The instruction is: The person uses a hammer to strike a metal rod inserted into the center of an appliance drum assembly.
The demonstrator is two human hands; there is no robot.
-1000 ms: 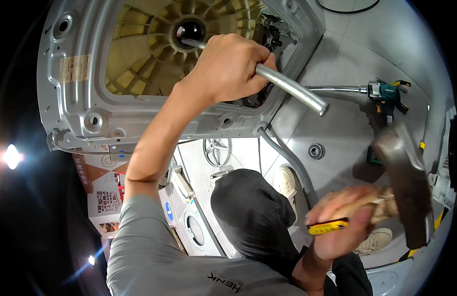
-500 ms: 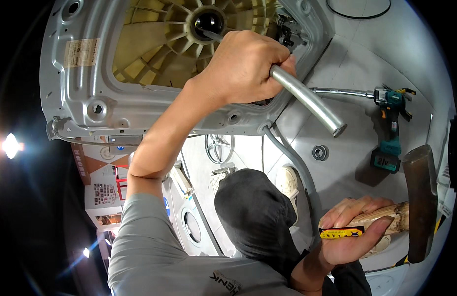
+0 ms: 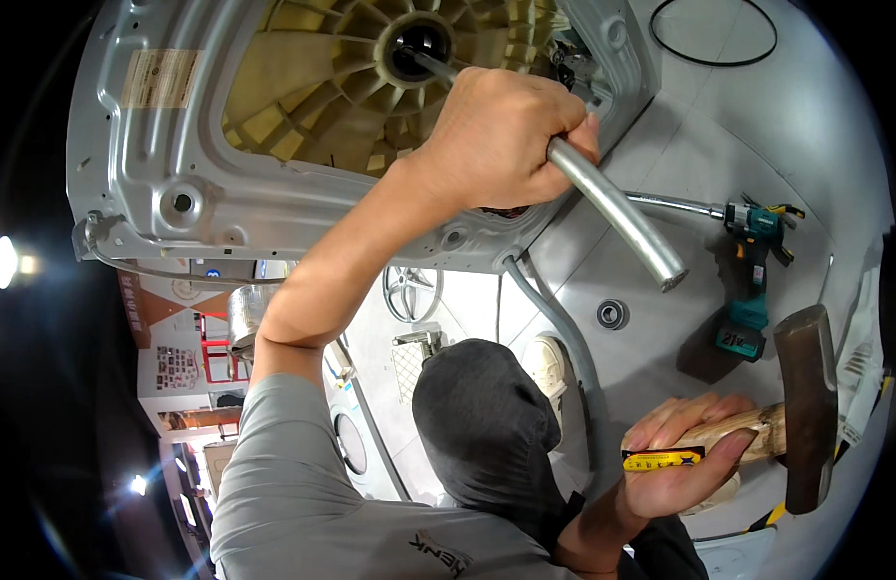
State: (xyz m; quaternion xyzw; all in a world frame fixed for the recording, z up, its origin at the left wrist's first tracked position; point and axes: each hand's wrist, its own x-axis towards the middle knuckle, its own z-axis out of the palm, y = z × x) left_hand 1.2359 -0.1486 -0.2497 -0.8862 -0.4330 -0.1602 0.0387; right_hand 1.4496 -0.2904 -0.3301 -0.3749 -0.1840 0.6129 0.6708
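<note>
My left hand (image 3: 511,130) is wrapped round a steel rod (image 3: 627,217). The rod's thinner far end goes into the round hub hole (image 3: 419,53) of a yellowish ribbed plastic tub (image 3: 308,92). Its thick blunt end sticks out of my fist, down to the right. At the lower right, my right hand (image 3: 675,454) closes round the wooden handle (image 3: 748,435) of a hammer, beside a yellow and black label on it. The dark metal hammer head (image 3: 806,411) stands apart from the rod's end. Inside the hub, the rod's tip is hard to make out.
A grey metal cabinet frame (image 3: 144,159) surrounds the tub. On the tiled floor lie a bearing (image 3: 612,313), a green cordless impact wrench (image 3: 752,271) with a long extension, and a black belt (image 3: 714,63). A grey hose (image 3: 564,324) runs past my shoe. A spoked pulley (image 3: 411,293) lies farther left.
The whole view has shifted slightly. Both hands keep their holds, and the rod stays in the hub. Hammer and rod end show only small shifts.
</note>
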